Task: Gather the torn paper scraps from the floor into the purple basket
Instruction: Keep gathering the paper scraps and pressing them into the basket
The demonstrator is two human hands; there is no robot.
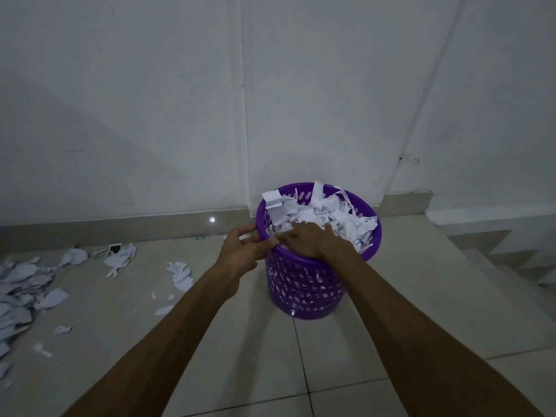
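Note:
The purple basket (304, 284) stands on the tiled floor near the wall, heaped to the rim with torn white paper scraps (334, 219). My left hand (243, 251) holds the basket's near left rim between thumb and fingers. My right hand (307, 239) lies palm down on the scraps inside the basket at its near edge, fingers straight and pressing on the paper. More torn scraps (21, 284) lie in a loose pile on the floor at the far left, and smaller pieces (180, 273) are scattered between that pile and the basket.
A white wall with a grey skirting (150, 224) runs behind the basket. To the right, a raised white ledge with steps (511, 251) borders the floor. A small dark-faced card (115, 248) lies among the scraps near the wall.

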